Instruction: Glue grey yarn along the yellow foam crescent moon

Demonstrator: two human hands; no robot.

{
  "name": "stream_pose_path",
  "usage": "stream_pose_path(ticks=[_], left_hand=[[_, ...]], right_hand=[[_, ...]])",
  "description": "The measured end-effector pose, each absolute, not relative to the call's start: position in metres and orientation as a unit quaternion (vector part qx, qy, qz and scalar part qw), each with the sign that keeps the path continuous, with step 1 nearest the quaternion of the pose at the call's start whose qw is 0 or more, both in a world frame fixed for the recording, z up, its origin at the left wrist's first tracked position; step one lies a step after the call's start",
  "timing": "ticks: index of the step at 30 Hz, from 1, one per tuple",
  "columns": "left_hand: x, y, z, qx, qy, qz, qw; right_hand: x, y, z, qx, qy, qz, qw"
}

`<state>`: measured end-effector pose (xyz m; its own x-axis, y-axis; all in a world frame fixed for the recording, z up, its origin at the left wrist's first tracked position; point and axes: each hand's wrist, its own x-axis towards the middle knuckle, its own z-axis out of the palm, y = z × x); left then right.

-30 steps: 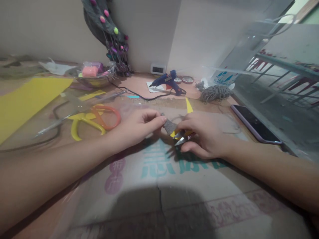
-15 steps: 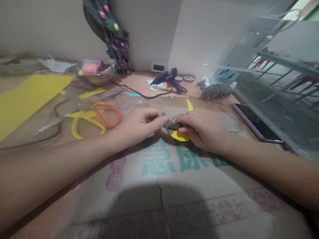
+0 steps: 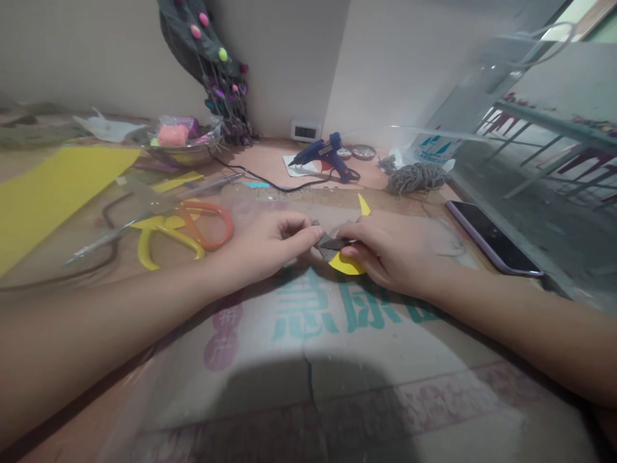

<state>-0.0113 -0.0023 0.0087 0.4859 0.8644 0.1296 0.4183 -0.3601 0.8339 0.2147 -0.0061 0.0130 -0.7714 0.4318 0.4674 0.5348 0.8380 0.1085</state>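
Observation:
My left hand (image 3: 267, 244) and my right hand (image 3: 390, 251) meet in the middle over a printed cardboard sheet (image 3: 308, 360). Both pinch a small piece wrapped in grey yarn (image 3: 329, 243), with a yellow paper disc (image 3: 346, 263) showing under my right fingers. The fingers of both hands are closed on the piece. A yellow paper scrap (image 3: 364, 205) stands just behind my right hand.
Orange and yellow scissors (image 3: 186, 231) lie left of my left hand. A blue glue gun (image 3: 328, 154) with its black cord, a bundle of grey yarn (image 3: 414, 178) and a phone (image 3: 494, 239) lie behind and right. A yellow sheet (image 3: 53, 193) and a bowl (image 3: 180, 145) are at left.
The small snips seen in my right hand a second ago are out of sight. My right hand turned and pressed the yellow disc down against the grey piece.

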Motion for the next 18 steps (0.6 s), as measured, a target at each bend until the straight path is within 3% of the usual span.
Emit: stream_pose_path(ticks=[18], left_hand=[[-0.0103,-0.0025,0.0103,0.734,0.426,0.291,0.442]], right_hand=[[0.2157,-0.004,0.012,-0.27,-0.933,-0.112,0.212]])
